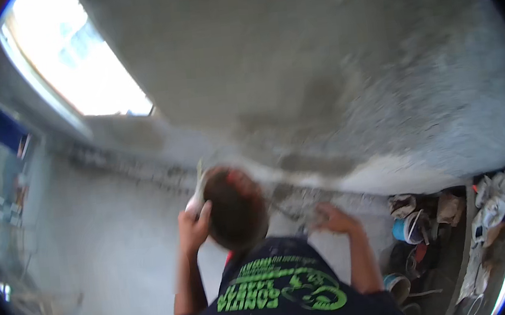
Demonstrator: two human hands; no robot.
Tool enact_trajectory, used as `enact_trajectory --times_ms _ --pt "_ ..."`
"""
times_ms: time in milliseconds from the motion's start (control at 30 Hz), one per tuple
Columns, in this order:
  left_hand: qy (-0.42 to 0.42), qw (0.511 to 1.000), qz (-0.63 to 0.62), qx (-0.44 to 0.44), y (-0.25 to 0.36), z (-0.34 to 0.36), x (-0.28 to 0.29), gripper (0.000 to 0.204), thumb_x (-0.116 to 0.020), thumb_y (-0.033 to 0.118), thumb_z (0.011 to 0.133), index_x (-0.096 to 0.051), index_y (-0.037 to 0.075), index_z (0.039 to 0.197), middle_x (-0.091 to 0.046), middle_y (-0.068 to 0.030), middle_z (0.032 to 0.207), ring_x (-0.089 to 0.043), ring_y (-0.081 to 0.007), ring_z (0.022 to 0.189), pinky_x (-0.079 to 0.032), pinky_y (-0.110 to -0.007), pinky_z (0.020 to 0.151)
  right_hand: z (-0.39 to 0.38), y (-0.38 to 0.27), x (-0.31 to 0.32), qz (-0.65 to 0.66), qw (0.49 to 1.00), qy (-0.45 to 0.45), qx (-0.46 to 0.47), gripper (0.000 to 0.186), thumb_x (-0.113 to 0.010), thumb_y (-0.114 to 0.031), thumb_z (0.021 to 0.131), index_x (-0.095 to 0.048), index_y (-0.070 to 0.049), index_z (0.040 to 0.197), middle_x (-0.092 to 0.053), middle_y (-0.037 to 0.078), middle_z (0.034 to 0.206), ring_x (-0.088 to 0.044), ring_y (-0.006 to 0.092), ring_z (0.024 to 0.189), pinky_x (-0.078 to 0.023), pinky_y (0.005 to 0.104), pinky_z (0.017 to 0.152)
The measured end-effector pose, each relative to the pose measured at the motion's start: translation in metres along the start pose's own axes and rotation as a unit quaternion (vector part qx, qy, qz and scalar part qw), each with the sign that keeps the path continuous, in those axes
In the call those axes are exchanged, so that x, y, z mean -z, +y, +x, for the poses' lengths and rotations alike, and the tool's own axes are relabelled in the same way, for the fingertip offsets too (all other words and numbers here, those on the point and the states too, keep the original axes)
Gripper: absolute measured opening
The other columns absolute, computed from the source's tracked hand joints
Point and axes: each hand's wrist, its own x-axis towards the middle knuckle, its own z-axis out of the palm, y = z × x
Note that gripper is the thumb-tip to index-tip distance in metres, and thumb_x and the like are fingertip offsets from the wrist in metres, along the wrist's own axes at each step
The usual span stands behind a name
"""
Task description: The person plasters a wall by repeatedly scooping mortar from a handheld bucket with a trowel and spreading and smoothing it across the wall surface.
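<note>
My left hand (195, 227) is closed at the left side of a round, dark brown, bowl-like thing (236, 210) with reddish patches along its upper edge. The thumb presses against that side, and a narrow pale strip (200, 177) rises just above the fingers. My right hand (335, 219) is out to the right, apart from the round thing, its fingers curled and blurred. A thin dark tool-like shape (285, 209) lies near its fingertips; what the hand holds is too smeared to name. Beyond both hands stands a grey plastered wall (292, 62) with darker damp patches.
A bright window opening (82, 58) breaks the wall at upper left. At lower right stand a blue and white bucket (409, 228), another bucket (397, 287) and crumpled sacks (493, 210). A pale floor (114, 231) spreads at left, with thin poles (42, 311) near the rim.
</note>
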Motion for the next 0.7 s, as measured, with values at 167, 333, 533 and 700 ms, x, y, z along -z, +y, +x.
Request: enact_trajectory --times_ms 167,333,533,700 --pt "0.002 0.995 0.001 -0.099 0.002 0.006 -0.009 0.04 -0.069 0.023 0.098 -0.058 -0.003 0.07 -0.047 -0.0077 0.052 -0.042 -0.0101 0.051 -0.037 -0.036 0.048 0.033 -0.11 0.043 -0.172 0.983 -0.06 0.026 0.046 -0.079 -0.036 0.081 -0.071 -0.013 0.12 -0.069 0.018 0.12 -0.064 0.039 0.115 -0.052 0.0489 0.096" --pt "-0.049 0.994 -0.019 -0.094 0.015 0.009 -0.011 0.045 -0.07 0.024 0.098 -0.052 -0.002 0.065 -0.04 -0.0094 0.051 -0.038 -0.0124 0.049 -0.035 -0.037 0.047 0.055 -0.18 0.03 -0.295 0.949 -0.088 0.063 0.035 -0.076 -0.032 0.083 -0.074 -0.009 0.108 -0.074 0.017 0.1 -0.07 0.0398 0.098 -0.055 0.0503 0.087" --pt "-0.065 0.991 -0.013 -0.118 0.022 0.012 -0.015 0.043 -0.068 0.02 0.099 -0.052 -0.004 0.068 -0.037 -0.0071 0.055 -0.037 -0.009 0.054 -0.034 -0.035 0.047 0.064 -0.185 0.04 -0.282 0.946 -0.122 0.099 0.025 -0.075 -0.03 0.082 -0.076 -0.007 0.093 -0.072 0.021 0.09 -0.071 0.041 0.09 -0.056 0.051 0.081" --pt "-0.062 0.99 -0.004 -0.124 0.022 0.016 -0.015 0.042 -0.068 0.019 0.099 -0.052 -0.004 0.068 -0.038 -0.0072 0.055 -0.038 -0.0093 0.054 -0.035 -0.035 0.048 0.068 -0.182 0.045 -0.301 0.943 -0.128 0.063 0.026 -0.075 -0.031 0.082 -0.076 -0.01 0.096 -0.072 0.021 0.089 -0.07 0.0413 0.089 -0.055 0.0503 0.081"
